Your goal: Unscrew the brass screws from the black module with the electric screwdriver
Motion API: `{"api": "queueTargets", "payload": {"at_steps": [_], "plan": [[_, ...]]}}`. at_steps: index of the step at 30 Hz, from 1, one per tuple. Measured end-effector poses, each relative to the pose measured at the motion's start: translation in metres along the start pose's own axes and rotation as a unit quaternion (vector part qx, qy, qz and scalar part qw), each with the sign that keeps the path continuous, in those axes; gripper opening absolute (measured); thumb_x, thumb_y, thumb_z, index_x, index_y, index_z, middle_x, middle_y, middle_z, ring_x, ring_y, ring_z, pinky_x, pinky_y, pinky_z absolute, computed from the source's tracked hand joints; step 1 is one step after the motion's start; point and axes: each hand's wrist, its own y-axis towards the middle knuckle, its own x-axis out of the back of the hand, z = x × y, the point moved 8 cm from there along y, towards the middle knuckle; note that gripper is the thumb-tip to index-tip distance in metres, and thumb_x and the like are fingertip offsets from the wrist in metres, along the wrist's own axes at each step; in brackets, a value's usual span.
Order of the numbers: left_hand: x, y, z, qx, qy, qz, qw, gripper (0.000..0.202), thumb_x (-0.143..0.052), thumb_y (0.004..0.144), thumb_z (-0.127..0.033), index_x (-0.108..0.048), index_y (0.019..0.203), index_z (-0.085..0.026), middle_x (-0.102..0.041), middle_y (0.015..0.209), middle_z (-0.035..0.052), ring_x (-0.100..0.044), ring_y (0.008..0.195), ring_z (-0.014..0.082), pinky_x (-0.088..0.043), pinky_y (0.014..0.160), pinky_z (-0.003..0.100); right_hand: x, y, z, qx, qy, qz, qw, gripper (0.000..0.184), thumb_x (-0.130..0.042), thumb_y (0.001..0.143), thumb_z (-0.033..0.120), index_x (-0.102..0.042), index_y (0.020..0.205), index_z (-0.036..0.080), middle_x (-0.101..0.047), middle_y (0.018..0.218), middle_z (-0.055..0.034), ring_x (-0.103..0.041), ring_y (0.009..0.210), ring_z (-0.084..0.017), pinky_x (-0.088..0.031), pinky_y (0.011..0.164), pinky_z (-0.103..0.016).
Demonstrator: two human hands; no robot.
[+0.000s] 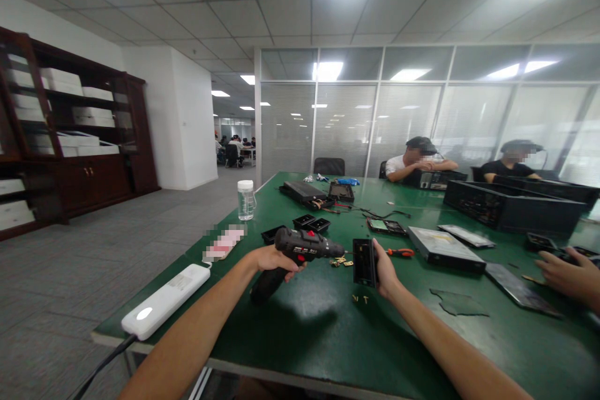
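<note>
My left hand (276, 260) is wrapped round the grip of a black cordless drill (307, 246), its bit pointing right. In my right hand (385, 269) a small black open box (364, 262) is held up on edge, its hollow side partly towards me. The drill's tip is at the box's left side; whether it touches I cannot tell. Small brass-coloured pieces (347, 262) lie on the green table behind, and several screws (360, 299) lie just below the box. More small black boxes (311, 223) rest beyond the drill. An orange-handled screwdriver (400, 252) lies right of my right hand.
A white power strip (166, 301), a phone (225, 242) and a water bottle (245, 200) line the left edge. A silver disc drive (445, 250), a glass-like piece (459, 303) and black computer cases (510, 206) occupy the right. Another person's hand (569, 272) works there; two people sit behind.
</note>
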Motion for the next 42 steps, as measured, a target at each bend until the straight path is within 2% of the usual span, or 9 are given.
{"api": "queueTargets", "payload": {"at_steps": [18, 42], "plan": [[-0.0010, -0.0007, -0.0018, -0.005, 0.007, 0.016, 1.000, 0.031, -0.062, 0.067, -0.026, -0.053, 0.091, -0.009, -0.049, 0.078, 0.0049, -0.048, 0.055, 0.0086, -0.045, 0.055, 0.027, -0.0026, -0.0028, 0.0029, 0.009, 0.007, 0.008, 1.000, 0.038, -0.049, 0.066, 0.055, -0.057, 0.068, 0.018, -0.057, 0.051, -0.0015, -0.054, 0.044, -0.017, -0.044, 0.046, -0.031], [0.0013, -0.0009, 0.0023, 0.007, -0.014, -0.004, 1.000, 0.032, -0.062, 0.065, -0.024, -0.053, 0.091, -0.008, -0.050, 0.077, 0.0049, -0.049, 0.055, 0.0091, -0.045, 0.055, 0.027, -0.0012, -0.0011, 0.0010, -0.001, 0.009, 0.005, 1.000, 0.040, -0.050, 0.064, 0.057, -0.057, 0.067, 0.018, -0.058, 0.051, -0.0017, -0.054, 0.044, -0.017, -0.044, 0.047, -0.031]]}}
